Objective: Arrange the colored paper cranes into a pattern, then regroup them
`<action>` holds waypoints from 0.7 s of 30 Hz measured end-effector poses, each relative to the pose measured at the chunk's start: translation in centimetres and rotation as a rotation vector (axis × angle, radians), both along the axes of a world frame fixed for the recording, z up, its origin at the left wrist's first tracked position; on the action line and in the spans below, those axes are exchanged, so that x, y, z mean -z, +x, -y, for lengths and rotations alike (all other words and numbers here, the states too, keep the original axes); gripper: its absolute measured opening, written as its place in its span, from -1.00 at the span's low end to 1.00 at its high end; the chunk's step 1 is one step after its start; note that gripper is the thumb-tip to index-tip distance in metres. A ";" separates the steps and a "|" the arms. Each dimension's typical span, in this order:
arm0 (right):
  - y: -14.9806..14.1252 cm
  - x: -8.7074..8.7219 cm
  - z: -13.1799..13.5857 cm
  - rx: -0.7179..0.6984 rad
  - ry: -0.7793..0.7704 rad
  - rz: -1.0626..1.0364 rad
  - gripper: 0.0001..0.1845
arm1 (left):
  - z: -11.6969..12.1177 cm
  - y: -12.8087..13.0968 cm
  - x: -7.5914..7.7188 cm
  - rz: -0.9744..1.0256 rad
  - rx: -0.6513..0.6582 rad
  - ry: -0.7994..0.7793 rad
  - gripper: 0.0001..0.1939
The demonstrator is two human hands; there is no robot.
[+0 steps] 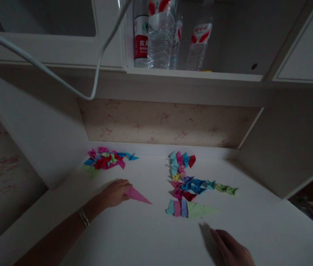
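My left hand (pixel 119 194) is closed on a pink folded paper piece (pixel 138 195), whose long point aims right across the white tabletop. My right hand (pixel 231 249) hovers at the lower right, its fingers loosely bent and a little apart, with nothing visible in them. Just beyond it lies a row of folded papers: a light green pointed piece (pixel 200 209), a purple one (pixel 184 208), a pink one (pixel 177 208) and a teal one (pixel 170 207). Behind that row, several small coloured origami pieces (pixel 197 186) are laid in connected lines.
A heap of colourful origami (pixel 108 160) lies at the back left of the white tabletop (pixel 145 236). Overhead, a shelf (pixel 195 75) holds several plastic bottles (pixel 160 40). A white cable or bar (pixel 91 98) hangs across the upper left. Side panels (pixel 283 140) enclose the desk.
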State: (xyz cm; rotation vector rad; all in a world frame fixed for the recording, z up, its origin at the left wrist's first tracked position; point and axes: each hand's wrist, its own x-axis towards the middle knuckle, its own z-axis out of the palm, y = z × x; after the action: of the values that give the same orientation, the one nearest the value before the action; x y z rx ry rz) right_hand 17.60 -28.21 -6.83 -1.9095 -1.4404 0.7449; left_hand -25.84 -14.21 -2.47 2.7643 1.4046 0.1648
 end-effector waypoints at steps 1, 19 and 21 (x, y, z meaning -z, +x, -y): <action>-0.2 -0.1 0.0 0.014 0.009 -0.002 -0.39 | 0.2 0.2 -0.1 -0.036 -0.010 0.019 -0.75; -0.5 -0.5 0.5 -0.043 0.018 0.007 -0.41 | 1.8 2.5 -0.6 0.033 -0.078 0.127 -0.72; -0.5 -0.5 0.5 -0.048 0.025 0.010 -0.41 | 1.1 2.8 -2.8 0.296 -0.207 -0.005 -0.71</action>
State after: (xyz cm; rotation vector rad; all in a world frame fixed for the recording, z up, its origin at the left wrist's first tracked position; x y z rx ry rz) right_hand 17.14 -28.74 -6.35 -1.8683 -1.4999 0.7374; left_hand -23.00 -15.28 0.34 2.4550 1.5958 0.5495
